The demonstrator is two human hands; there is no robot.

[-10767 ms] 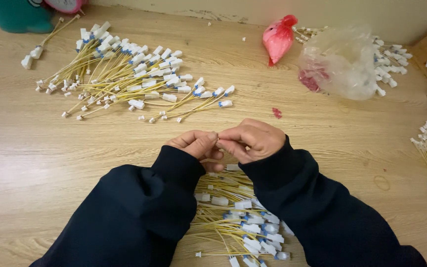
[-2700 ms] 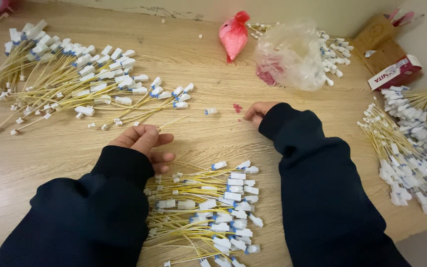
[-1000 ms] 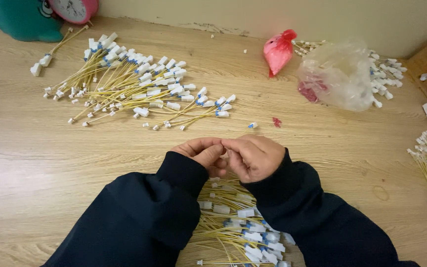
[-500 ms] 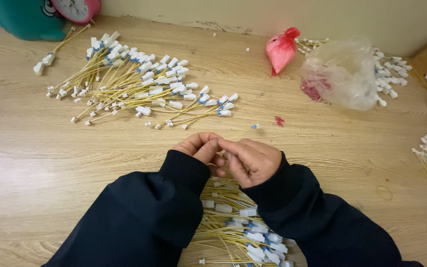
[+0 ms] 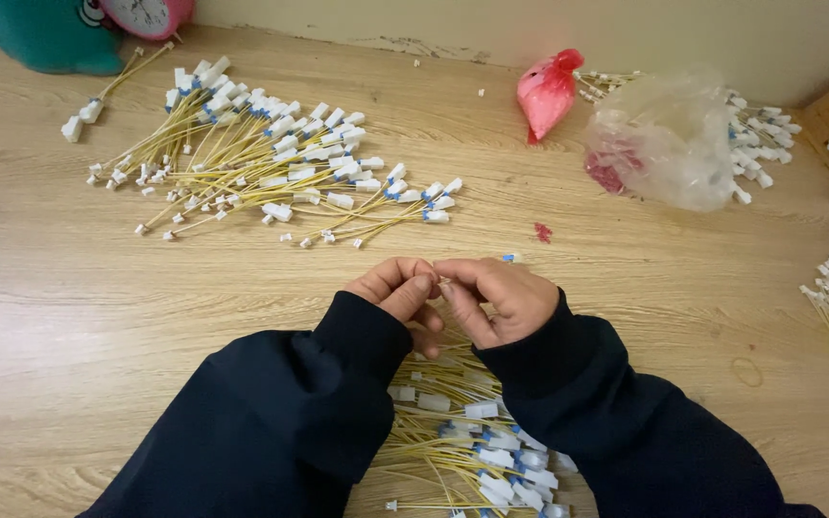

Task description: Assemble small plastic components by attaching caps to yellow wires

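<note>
Above the near pile of yellow wires (image 5: pixel 462 441), my left hand (image 5: pixel 400 293) and right hand (image 5: pixel 496 297) have come back together. Fingertips pinch something small; what exactly, I cannot tell. A moment ago the right reached toward the red bit (image 5: pixel 543 232) on the tabletop (image 5: pixel 69 326).

— How is the light?
— Bright, soft and even over the wooden table (image 5: pixel 69 317), with only faint shadows beside the hands and wires.
— Any glare or blur?
— A mild sheen on the clear plastic bag (image 5: pixel 669 139); everything is sharp, and the dark sleeves (image 5: pixel 280 412) show little detail.

Left hand (image 5: pixel 400 293) against right hand (image 5: pixel 491 297), fingertips pinched
</note>
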